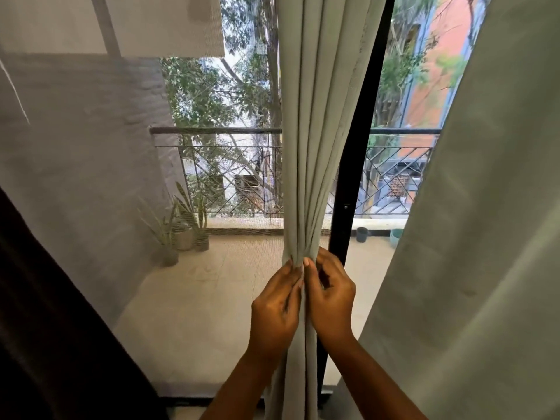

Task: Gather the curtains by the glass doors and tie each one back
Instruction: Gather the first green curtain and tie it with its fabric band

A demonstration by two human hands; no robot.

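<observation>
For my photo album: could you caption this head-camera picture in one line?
Both hands, left hand and right hand, pinch the gathered grey curtain before the black door frame; no tie visible.

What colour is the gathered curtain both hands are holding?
Pale sage green, plain; the curtain shows in the head view.

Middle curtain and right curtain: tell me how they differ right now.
The middle curtain is bunched into narrow folds, pinched by the left hand and the right hand; the right curtain hangs spread and untouched. The middle curtain runs straight down; the right curtain slants across the frame. Both are the same pale grey-green cloth.
</observation>
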